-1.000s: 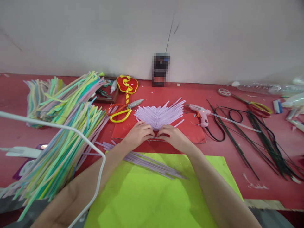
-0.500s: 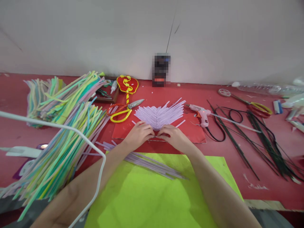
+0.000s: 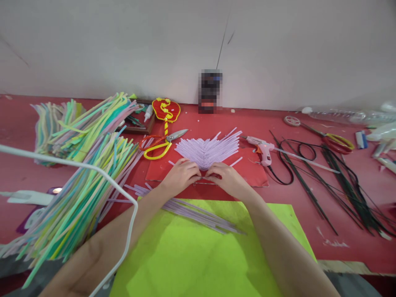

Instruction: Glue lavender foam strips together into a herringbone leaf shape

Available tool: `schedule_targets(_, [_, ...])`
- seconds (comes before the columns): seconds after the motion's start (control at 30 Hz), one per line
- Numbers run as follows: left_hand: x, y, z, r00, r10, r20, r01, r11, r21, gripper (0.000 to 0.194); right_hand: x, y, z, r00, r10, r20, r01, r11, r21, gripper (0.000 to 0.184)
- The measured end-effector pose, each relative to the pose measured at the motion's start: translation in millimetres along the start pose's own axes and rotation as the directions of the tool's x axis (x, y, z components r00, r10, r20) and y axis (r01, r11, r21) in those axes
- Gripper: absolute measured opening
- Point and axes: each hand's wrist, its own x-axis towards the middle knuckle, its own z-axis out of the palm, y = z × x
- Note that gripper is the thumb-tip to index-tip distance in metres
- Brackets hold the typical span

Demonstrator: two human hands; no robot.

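A fan of lilac pipe cleaners point(image 3: 204, 149), laid in nested V shapes, lies on a red board point(image 3: 253, 167). At its near point my left hand point(image 3: 182, 174) and my right hand point(image 3: 225, 177) almost meet, fingertips pinched. Between them they hold one lilac pipe cleaner point(image 3: 236, 161), bent like the others; one end sticks out past each hand, and its middle is hidden by my fingers. Loose lilac pipe cleaners point(image 3: 198, 216) rest on a lime-green sheet point(image 3: 201, 255) below my wrists.
Bundles of coloured pipe cleaners point(image 3: 83, 194) fill the left, crossed by a white cable point(image 3: 102, 173). Scissors point(image 3: 157, 146) lie left of the fan, a pink glue gun point(image 3: 262, 149) right of it. Farther right are dark green stems point(image 3: 343, 185) and more scissors point(image 3: 337, 140).
The ends of the held pipe cleaner have shifted outward and slightly down, and its left end has come into view beside my left hand. Both hands stay nearly in place.
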Motion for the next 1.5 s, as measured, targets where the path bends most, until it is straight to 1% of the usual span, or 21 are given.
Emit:
schedule_targets(0.2, [0,2,-0.4,1.0,0.0,0.003,0.0,1.0,0.006,0.01,-1,-1,0,1.0,0.016,0.003,-0.016,1.0,-0.014,0.01])
schedule_targets(0.43, [0,5,-2.1,1.0,-0.008,-0.002,0.008,1.0,0.015,0.013,-1,-3,0,0.999,0.039,-0.003,-0.039,0.999,-0.029,0.011])
schedule_targets(0.53, [-1,5,-2.0,1.0,-0.011,0.003,0.01,0.999,0.042,0.014,-1,-3,-1,1.0,0.024,-0.004,-0.024,0.999,-0.029,0.014])
schedule_targets(0.67, [-4,2,1.6,1.0,-0.016,-0.018,0.017,0.998,0.058,0.018,-1,-2,-2,1.0,-0.016,-0.01,0.016,1.0,-0.018,0.019])
schedule_targets(0.9, [-5,-1,4.2,0.999,-0.038,-0.036,0.038,0.999,0.019,0.023,-1,4,-5,0.996,0.005,-0.087,-0.006,1.0,-0.01,0.02])
schedule_targets(1.1, [-5,0,3.3,0.999,-0.044,-0.032,0.044,0.999,0.003,0.024,-1,5,-3,0.995,0.006,-0.1,-0.007,1.0,-0.01,0.02])
schedule_targets(1.27, [-4,2,3.5,0.998,-0.048,-0.042,0.048,0.999,-0.011,0.021,0,6,1,0.99,-0.012,-0.143,0.015,1.0,0.021,0.018])
schedule_targets(1.37, [-3,3,2.8,0.994,-0.083,-0.065,0.083,0.997,-0.006,0.017,1,6,2,0.985,-0.032,-0.172,0.038,0.999,0.032,0.018])
schedule_targets(1.5, [-2,5,1.0,0.994,-0.094,-0.054,0.095,0.995,0.022,0.015,1,7,3,0.98,-0.033,-0.197,0.038,0.999,0.021,0.018])
